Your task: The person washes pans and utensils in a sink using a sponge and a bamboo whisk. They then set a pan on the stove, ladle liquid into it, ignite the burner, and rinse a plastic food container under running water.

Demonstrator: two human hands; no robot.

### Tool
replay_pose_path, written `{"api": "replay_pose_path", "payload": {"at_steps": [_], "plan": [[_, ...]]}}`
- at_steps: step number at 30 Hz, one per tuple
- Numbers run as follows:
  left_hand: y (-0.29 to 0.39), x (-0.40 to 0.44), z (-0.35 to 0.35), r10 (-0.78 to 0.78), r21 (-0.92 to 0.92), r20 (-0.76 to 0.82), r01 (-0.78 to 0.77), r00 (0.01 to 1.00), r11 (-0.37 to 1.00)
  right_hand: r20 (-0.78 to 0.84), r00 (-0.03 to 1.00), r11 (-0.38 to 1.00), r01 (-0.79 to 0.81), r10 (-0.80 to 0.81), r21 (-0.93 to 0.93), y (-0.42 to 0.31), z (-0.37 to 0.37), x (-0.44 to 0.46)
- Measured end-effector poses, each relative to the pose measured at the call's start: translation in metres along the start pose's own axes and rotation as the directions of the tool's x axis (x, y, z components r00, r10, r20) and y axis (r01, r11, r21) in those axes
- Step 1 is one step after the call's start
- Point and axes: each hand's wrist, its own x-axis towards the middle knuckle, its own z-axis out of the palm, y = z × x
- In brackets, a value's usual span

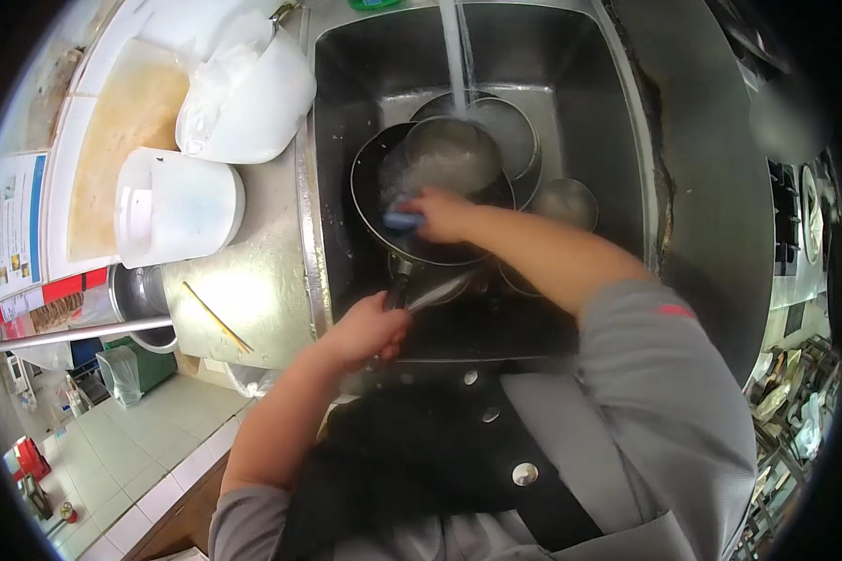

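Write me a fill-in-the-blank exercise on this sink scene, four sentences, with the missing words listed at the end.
1. The left hand grips the pan by its ____.
2. The cloth or sponge in the right hand is ____ in colour.
3. A stream of ____ runs down into the sink.
4. The two containers beside the sink are ____ in colour.

Missing words: handle; blue; water; white.

1 wide-angle, head-worn camera looks forward and steeply down over the wearer's black fabric apron (393,458) into a rectangular, dark metal sink (589,84). The bare left hand (370,329) and bare right hand (440,215) appear near, around mid-view; black curves border the sides.
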Motion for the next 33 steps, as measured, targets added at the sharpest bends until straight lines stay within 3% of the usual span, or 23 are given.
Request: {"api": "replay_pose_path", "payload": {"at_steps": [3, 4, 7, 8, 11, 12, 16, 19, 21, 23, 26, 29, 30, 33], "plan": [[-0.002, 0.0, -0.003, 0.006, -0.037, 0.028, -0.005, 1.0, 0.999, 0.114, 0.986, 0.985, -0.137, 0.125, 0.107, 0.036, -0.007, 0.002], [0.0, 0.001, -0.004, -0.002, -0.043, 0.039, 0.003, 0.999, 0.999, 0.072, 0.992, 0.987, -0.11, 0.101, 0.121, 0.064, 0.007, 0.025], [-0.001, 0.002, 0.0, -0.02, -0.053, 0.046, 0.023, 0.999, 0.998, -0.055, 0.937, 0.895, -0.311, 0.345, 0.319, 0.051, 0.006, 0.055], [0.0, 0.002, -0.001, -0.025, -0.054, 0.04, 0.027, 0.999, 0.998, -0.047, 0.95, 0.932, -0.294, 0.31, 0.213, 0.017, -0.009, 0.041], [-0.005, 0.007, 0.0, 0.002, -0.013, 0.016, -0.002, 1.0, 1.0, -0.161, 0.986, 0.997, 0.056, -0.047, 0.052, 0.0, 0.027, 0.022], [-0.005, 0.005, 0.001, -0.001, -0.013, 0.014, 0.001, 1.0, 1.0, -0.2, 0.979, 0.998, 0.05, -0.042, 0.031, 0.007, 0.035, 0.024], [-0.001, 0.003, 0.005, 0.012, -0.018, 0.014, -0.011, 1.0, 1.0, -0.23, 0.921, 0.947, -0.286, 0.313, 0.144, 0.025, 0.002, 0.046], [-0.002, 0.004, 0.004, 0.008, -0.018, 0.006, -0.008, 1.0, 1.0, -0.031, 0.96, 0.943, -0.267, 0.279, 0.198, 0.0, -0.009, 0.03], [-0.001, 0.004, 0.004, 0.004, -0.02, 0.004, -0.004, 1.0, 1.0, -0.031, 0.999, 0.987, -0.036, 0.042, 0.159, -0.007, 0.01, 0.011], [0.001, 0.002, 0.005, 0.002, -0.02, 0.002, -0.002, 1.0, 1.0, -0.089, 0.984, 0.98, -0.144, 0.157, 0.136, 0.008, 0.013, 0.018], [0.004, 0.0, 0.008, 0.004, -0.031, -0.001, -0.004, 1.0, 0.999, -0.078, 0.944, 0.939, -0.327, 0.32, -0.107, 0.048, -0.011, 0.035], [0.004, -0.001, 0.006, 0.048, -0.032, -0.007, -0.048, 0.999, 0.998, -0.358, 0.869, 0.919, -0.389, 0.342, -0.064, 0.071, -0.003, 0.037], [0.006, -0.004, 0.006, 0.069, 0.013, -0.031, -0.069, 0.997, 0.998, -0.274, 0.926, 0.908, -0.332, 0.261, -0.256, 0.074, -0.01, 0.031], [0.013, -0.025, 0.014, 0.149, 0.169, -0.133, -0.126, 0.98, 0.977, -0.325, 0.922, 0.907, -0.309, 0.212, -0.285, 0.075, -0.026, 0.017]]}}
